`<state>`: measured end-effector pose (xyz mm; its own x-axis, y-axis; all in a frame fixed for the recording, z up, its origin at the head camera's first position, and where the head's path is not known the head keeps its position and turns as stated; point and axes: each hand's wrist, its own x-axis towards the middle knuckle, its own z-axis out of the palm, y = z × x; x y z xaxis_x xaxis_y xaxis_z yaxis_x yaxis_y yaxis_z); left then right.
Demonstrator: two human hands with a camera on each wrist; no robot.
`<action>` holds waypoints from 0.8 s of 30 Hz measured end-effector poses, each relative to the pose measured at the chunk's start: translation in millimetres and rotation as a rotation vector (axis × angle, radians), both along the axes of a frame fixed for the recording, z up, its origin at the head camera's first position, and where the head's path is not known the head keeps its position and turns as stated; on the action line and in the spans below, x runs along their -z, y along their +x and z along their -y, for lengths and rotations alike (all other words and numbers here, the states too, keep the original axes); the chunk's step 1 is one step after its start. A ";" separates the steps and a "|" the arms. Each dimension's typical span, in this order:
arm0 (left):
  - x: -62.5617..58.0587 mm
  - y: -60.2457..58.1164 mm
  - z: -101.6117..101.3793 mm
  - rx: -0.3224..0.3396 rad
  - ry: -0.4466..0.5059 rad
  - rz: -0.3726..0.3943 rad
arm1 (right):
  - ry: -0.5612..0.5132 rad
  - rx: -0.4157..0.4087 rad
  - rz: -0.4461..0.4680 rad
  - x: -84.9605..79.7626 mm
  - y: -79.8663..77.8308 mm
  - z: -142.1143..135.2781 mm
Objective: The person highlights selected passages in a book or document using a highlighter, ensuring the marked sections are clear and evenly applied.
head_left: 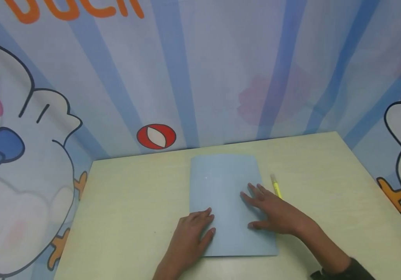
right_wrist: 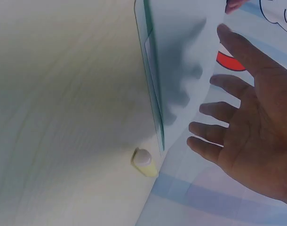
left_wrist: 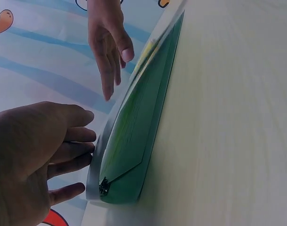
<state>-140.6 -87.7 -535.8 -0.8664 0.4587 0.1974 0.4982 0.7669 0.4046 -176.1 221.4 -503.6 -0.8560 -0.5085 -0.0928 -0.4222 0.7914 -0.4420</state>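
A closed light blue folder (head_left: pixel 226 171) lies flat on the table, its cover bowed up slightly. In the left wrist view, its spine end shows a green inside with a small dark fitting near the fold. My left hand (head_left: pixel 190 237) rests at the lower left edge of the cover, fingers loosely extended. Over the right part of the cover, my right hand (head_left: pixel 274 212) is spread, fingers apart, its shadow falling on the folder in the right wrist view. Neither hand grips anything. A yellow marker (head_left: pixel 276 187) with a pale end lies just beyond my right hand, partly hidden by it.
The pale wooden table (head_left: pixel 134 202) reaches out on both sides of the folder. A blue striped cloth backdrop (head_left: pixel 214 77) with cartoon ducks stands along its back and side edges.
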 end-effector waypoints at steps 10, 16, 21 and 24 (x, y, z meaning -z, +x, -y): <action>-1.9 -2.2 -4.1 0.021 -0.077 0.011 | 0.063 -0.046 0.085 6.6 -2.7 13.6; -0.2 -7.6 -1.3 0.048 -0.109 0.010 | 0.099 -0.043 0.060 12.0 -3.6 16.6; 4.6 -20.8 6.6 0.042 -0.147 -0.017 | 0.115 -0.036 0.068 14.3 -5.8 18.5; 7.1 -28.2 10.2 0.026 -0.209 0.009 | 0.122 -0.026 0.079 14.8 -6.5 19.7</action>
